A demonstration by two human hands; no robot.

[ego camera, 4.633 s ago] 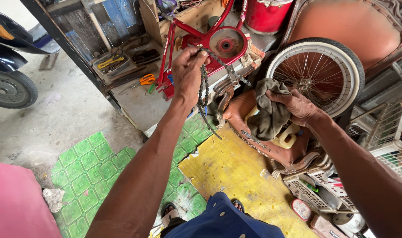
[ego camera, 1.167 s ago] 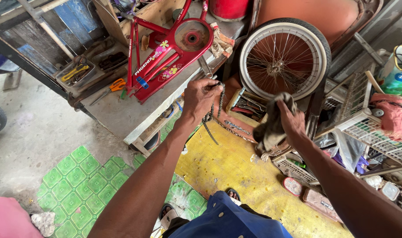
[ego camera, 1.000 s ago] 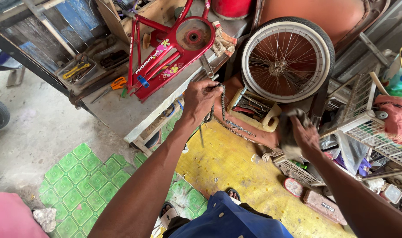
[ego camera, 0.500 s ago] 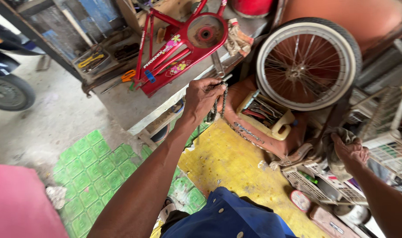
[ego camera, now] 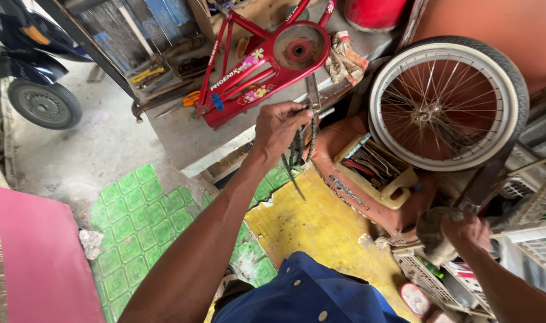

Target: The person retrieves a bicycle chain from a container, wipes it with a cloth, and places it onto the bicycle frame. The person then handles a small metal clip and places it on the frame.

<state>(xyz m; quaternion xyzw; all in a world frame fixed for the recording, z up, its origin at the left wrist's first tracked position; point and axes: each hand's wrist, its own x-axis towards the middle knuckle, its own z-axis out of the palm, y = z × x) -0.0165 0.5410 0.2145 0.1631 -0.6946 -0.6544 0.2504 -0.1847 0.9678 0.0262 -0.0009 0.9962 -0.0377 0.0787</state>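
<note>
Hands apart: left hand [ego camera: 280, 122] clenched on a chain [ego camera: 298, 152], dark, greasy, hanging in loops at the desk [ego camera: 183, 134] edge, just below the red frame [ego camera: 258, 60] at 12 o'clock. Right hand [ego camera: 467, 230], at 4 o'clock, grips a grey rag [ego camera: 433, 234] beside the basket [ego camera: 422, 281], below the wheel [ego camera: 446, 101].

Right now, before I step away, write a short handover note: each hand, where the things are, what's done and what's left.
Left hand: raised over the bench edge, shut on a bicycle chain that hangs down in loops.
Right hand: low by the white baskets, gripping a grey rag.
Red bike frame lies on the bench; the wheel leans behind the open tool case.
Done: chain is off the frame.
Left: chain is not fitted to anything yet.
</note>
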